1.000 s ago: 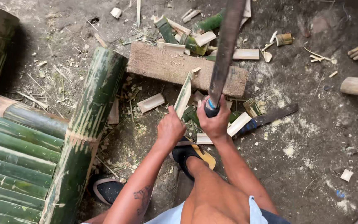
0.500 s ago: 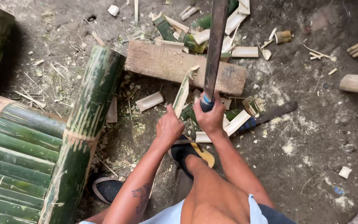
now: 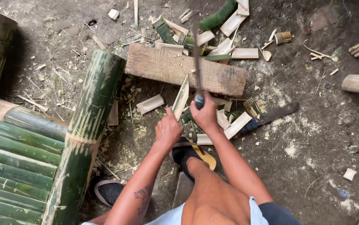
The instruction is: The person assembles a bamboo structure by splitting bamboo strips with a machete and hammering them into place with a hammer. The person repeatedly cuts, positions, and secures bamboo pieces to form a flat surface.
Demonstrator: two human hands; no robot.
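Note:
My right hand (image 3: pixel 204 113) grips the handle of a long machete (image 3: pixel 196 58), whose blade shows edge-on above a thick wooden block (image 3: pixel 158 66) on the dirt. My left hand (image 3: pixel 168 130) holds the lower end of a split bamboo strip (image 3: pixel 181 98) that stands tilted against the block's near edge, just left of the blade. My foot in a yellow-soled sandal (image 3: pixel 194 153) is planted just below both hands.
A thick green bamboo pole (image 3: pixel 87 129) lies at the left beside a stack of split bamboo halves (image 3: pixel 13 166). Cut bamboo chips (image 3: pixel 233 29) litter the ground past the block. A second dark blade (image 3: pixel 271 116) lies at the right, and another sandal (image 3: pixel 106 191) at lower left.
The machete has turned from a tilted, broad view to edge-on and shifted slightly left over the block. My right hand moved left with it. The left hand still holds the strip.

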